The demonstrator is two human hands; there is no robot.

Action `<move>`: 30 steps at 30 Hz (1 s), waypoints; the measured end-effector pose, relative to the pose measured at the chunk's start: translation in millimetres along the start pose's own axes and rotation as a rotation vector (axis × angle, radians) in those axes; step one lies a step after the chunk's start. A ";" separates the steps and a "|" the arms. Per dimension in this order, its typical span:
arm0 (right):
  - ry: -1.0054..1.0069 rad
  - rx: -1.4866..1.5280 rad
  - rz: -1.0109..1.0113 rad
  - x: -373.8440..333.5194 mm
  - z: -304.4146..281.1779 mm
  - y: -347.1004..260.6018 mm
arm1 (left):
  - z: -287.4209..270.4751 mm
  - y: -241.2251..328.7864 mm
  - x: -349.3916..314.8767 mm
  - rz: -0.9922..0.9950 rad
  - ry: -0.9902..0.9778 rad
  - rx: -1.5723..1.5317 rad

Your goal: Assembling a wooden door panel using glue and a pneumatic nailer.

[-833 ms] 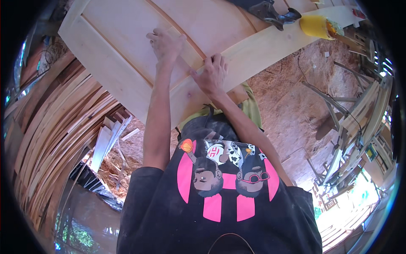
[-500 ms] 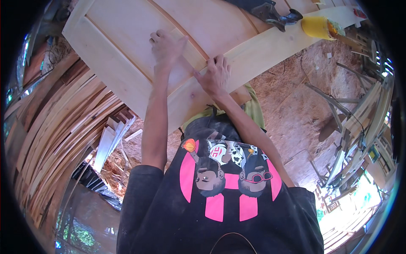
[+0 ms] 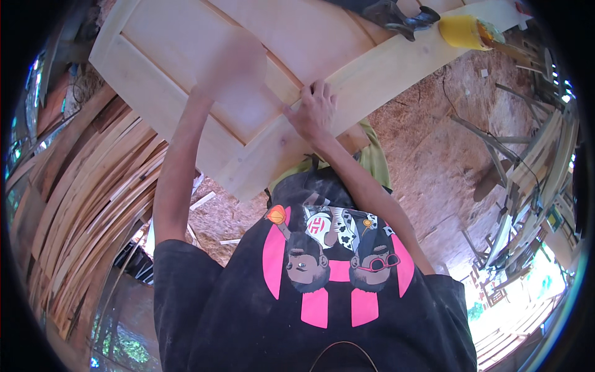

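Observation:
A pale wooden panelled door (image 3: 204,146) lies in front of me, with grooves framing its recessed panels. My left hand (image 3: 234,65) is over a recessed panel, so smeared by motion that its fingers and anything in them cannot be made out. On the near rail rests my right hand (image 3: 315,111), fingers slightly bent and thumb apart, with nothing visible in it. Farther off on the door lies a dark tool (image 3: 403,18) with a curved handle. Beside it a yellow container (image 3: 460,32) lies or leans along the rail.
Long wooden strips (image 3: 80,204) are piled on my left. More boards (image 3: 533,173) lean at the right. Reddish-brown sawdust or shavings (image 3: 427,130) cover the ground by the door, with thin sticks lying on it.
My left hand has become more blurred, and its forearm has swung to the left. My right hand stays at the same place on the rail.

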State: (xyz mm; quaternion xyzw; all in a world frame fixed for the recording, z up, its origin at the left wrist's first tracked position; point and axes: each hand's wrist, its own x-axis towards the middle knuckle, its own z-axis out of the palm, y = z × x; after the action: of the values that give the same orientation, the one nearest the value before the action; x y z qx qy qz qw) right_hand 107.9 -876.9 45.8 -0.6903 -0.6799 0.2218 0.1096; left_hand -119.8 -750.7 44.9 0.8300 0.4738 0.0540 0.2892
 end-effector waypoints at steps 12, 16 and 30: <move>-0.002 0.021 0.015 -1.4 -1.2 -1.7 | 2.7 -3.8 3.1 0.026 -0.017 -0.051; -0.007 0.028 0.001 0.4 -2.2 -2.7 | 1.9 -5.7 2.2 0.032 -0.012 -0.026; -0.052 -0.059 -0.015 11.5 -6.3 -5.3 | 6.2 -4.4 10.0 0.066 -0.002 0.057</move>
State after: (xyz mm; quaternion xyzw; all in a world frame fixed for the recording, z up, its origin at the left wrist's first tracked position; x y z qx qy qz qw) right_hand 105.8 -864.4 51.9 -0.6821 -0.6940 0.2187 0.0730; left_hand -115.4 -743.5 35.6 0.8531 0.4473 0.0492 0.2639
